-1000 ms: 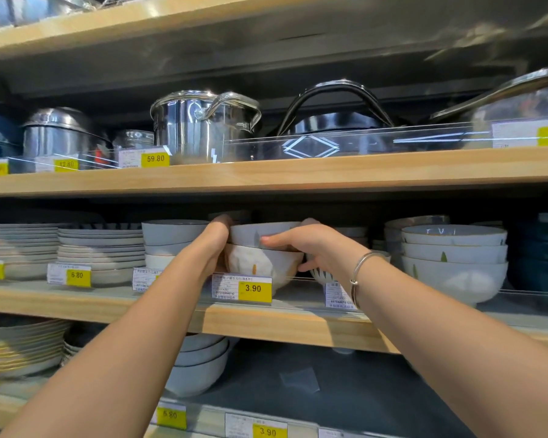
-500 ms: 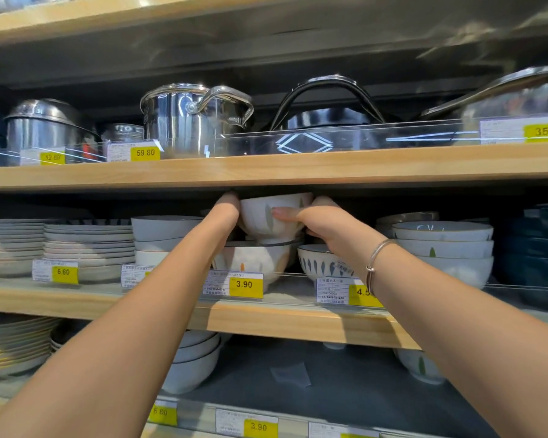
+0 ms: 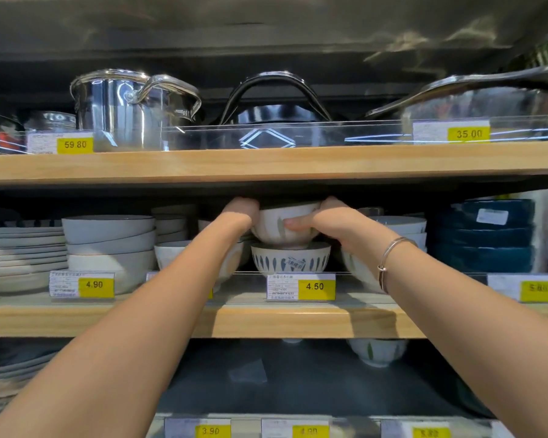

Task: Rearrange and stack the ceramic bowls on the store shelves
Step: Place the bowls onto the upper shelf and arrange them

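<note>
You face a store display of wooden shelves with dark backing. Your left hand [image 3: 239, 213] and right hand [image 3: 332, 218] both reach onto the middle shelf [image 3: 298, 320], fingers wrapped around opposite sides of a white ceramic bowl [image 3: 282, 226] with faint grey-green strokes. You hold it high in the bay, its rim just under the shelf board above, and its foot sits at the mouth of a blue-leaf patterned bowl [image 3: 290, 259] that stands on the shelf — whether the two touch is hard to tell. A thin bracelet [image 3: 389, 257] circles your right wrist.

To the left on the same shelf stands a stack of large grey bowls [image 3: 108, 245], and further left a pile of flat plates [image 3: 23, 251]. To the far right sits a stack of dark blue bowls [image 3: 484, 235], with more white bowls [image 3: 402, 226] partly hidden behind your right hand. A clear plastic strip runs along the shelf's front edge and carries yellow price tags — one reading 4.50 [image 3: 315, 286] just below the patterned bowl, one reading 4.90 [image 3: 94, 285] to the left.

On the upper shelf [image 3: 266, 162] stand a shiny steel pot [image 3: 124, 105] on the left, a dark pot with an arched handle [image 3: 276, 99] in the middle, and a lidded pan [image 3: 481, 99] on the right. The lower shelf holds another white bowl [image 3: 377, 352] on a dark surface.
</note>
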Demonstrator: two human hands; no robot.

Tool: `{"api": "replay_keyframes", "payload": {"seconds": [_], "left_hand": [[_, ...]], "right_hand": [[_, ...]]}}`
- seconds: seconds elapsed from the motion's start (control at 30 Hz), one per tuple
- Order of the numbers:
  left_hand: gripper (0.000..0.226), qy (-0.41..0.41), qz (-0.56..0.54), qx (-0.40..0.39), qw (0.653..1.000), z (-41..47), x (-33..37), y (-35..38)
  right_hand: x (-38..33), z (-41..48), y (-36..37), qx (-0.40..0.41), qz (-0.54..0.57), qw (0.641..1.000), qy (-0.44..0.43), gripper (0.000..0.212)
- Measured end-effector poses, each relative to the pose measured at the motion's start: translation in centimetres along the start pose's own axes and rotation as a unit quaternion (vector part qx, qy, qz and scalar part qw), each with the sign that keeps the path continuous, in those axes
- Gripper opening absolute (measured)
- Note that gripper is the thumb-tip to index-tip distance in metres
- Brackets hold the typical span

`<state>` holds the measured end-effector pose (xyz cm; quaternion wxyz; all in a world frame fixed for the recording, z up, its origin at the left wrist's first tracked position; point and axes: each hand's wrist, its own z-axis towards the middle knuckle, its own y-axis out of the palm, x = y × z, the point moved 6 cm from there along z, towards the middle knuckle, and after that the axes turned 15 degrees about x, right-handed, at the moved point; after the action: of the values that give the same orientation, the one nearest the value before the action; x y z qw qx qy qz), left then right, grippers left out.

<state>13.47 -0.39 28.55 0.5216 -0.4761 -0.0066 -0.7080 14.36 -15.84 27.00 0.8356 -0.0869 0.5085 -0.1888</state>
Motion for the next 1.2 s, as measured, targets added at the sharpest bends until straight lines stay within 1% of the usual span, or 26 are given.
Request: {"api": "replay_keyframes", "payload": {"seconds": [0.03, 0.1, 0.17, 0.23, 0.3, 0.47, 0.5, 0.53, 0.57, 0.6, 0.67, 0.7, 0.77, 0.8, 0.87, 0.93, 1.0, 1.03, 1.1, 1.17, 1.2], "left_hand": [[0.036, 0.028, 0.060, -0.012, 0.998, -0.2, 0.2, 0.4], [0.034, 0.086, 0.140, -0.039, 0.986, -0.6, 0.5, 1.1], [0.033, 0.106, 0.186, -0.064, 0.975, -0.8, 0.5, 1.5], [0.033, 0.095, 0.173, -0.067, 0.978, -0.4, 0.2, 2.0], [0.034, 0.105, 0.194, -0.078, 0.972, -0.5, 0.1, 2.4], [0.035, 0.092, 0.197, -0.091, 0.972, -1.0, -0.1, 2.5], [0.035, 0.094, 0.199, -0.093, 0.971, -1.2, 0.0, 2.6], [0.036, 0.094, 0.186, -0.088, 0.974, -1.3, 0.0, 2.5], [0.037, 0.080, 0.168, -0.079, 0.979, -1.3, -0.2, 2.4], [0.038, 0.061, 0.145, -0.068, 0.985, -1.1, -0.5, 2.2], [0.039, 0.067, 0.120, -0.031, 0.990, -0.3, -0.8, 1.1], [0.039, 0.072, 0.106, -0.016, 0.992, 0.2, -0.9, 0.5], [0.036, 0.071, 0.086, 0.010, 0.994, 0.6, -1.8, -1.5], [0.034, 0.068, 0.072, 0.021, 0.995, 0.6, -2.5, -2.6], [0.032, 0.066, 0.048, 0.021, 0.996, 0.6, -4.4, -4.5], [0.040, 0.066, 0.046, 0.001, 0.997, -0.1, -6.7, -6.2], [0.054, 0.066, 0.052, -0.046, 0.995, -1.0, -8.6, -7.4], [0.056, 0.058, 0.057, -0.074, 0.994, -1.5, -9.4, -7.7], [0.051, 0.045, 0.070, -0.114, 0.990, -2.2, -10.7, -8.2], [0.043, 0.052, 0.083, -0.115, 0.989, -2.4, -11.4, -8.5], [0.042, 0.057, 0.084, -0.100, 0.990, -2.4, -11.6, -8.6]], "right_hand": [[0.3, -0.1, -0.2, 0.000, -0.010, 1.000, 0.003, 0.076], [1.0, -0.2, -0.5, 0.009, -0.036, 0.999, 0.021, 0.078], [1.6, -0.3, -0.5, 0.004, -0.036, 0.999, 0.038, 0.082], [2.3, -0.5, -0.2, -0.005, -0.021, 0.998, 0.051, 0.078], [2.9, -0.7, 0.1, -0.016, -0.017, 0.998, 0.065, 0.078], [3.3, -0.8, 0.7, -0.040, -0.014, 0.995, 0.094, 0.078], [3.2, -0.9, 0.8, -0.045, -0.009, 0.994, 0.102, 0.073], [3.0, -1.2, 0.7, -0.047, -0.007, 0.993, 0.104, 0.062], [2.7, -1.3, 0.6, -0.048, -0.012, 0.994, 0.098, 0.048], [2.3, -1.7, 0.5, -0.047, -0.032, 0.994, 0.092, 0.038], [1.0, -2.3, 0.5, -0.026, -0.092, 0.995, 0.036, 0.034], [0.1, -2.3, 0.5, -0.006, -0.092, 0.996, -0.012, 0.034], [-1.9, -2.7, 1.7, -0.003, -0.044, 0.994, -0.098, 0.057], [-2.7, -3.1, 2.7, -0.023, -0.030, 0.990, -0.135, 0.059], [-3.8, -3.7, 4.8, -0.055, -0.044, 0.979, -0.194, 0.052], [-4.6, -4.1, 6.3, -0.034, -0.066, 0.968, -0.240, 0.046], [-5.2, -4.6, 7.5, -0.012, -0.081, 0.960, -0.269, 0.040], [-5.3, -4.9, 8.1, -0.012, -0.086, 0.958, -0.275, 0.035], [-5.4, -5.1, 9.1, -0.025, -0.103, 0.957, -0.269, 0.025], [-5.5, -5.3, 10.0, -0.059, -0.152, 0.951, -0.264, 0.025], [-5.4, -5.5, 10.3, -0.085, -0.183, 0.944, -0.260, 0.028]]}}
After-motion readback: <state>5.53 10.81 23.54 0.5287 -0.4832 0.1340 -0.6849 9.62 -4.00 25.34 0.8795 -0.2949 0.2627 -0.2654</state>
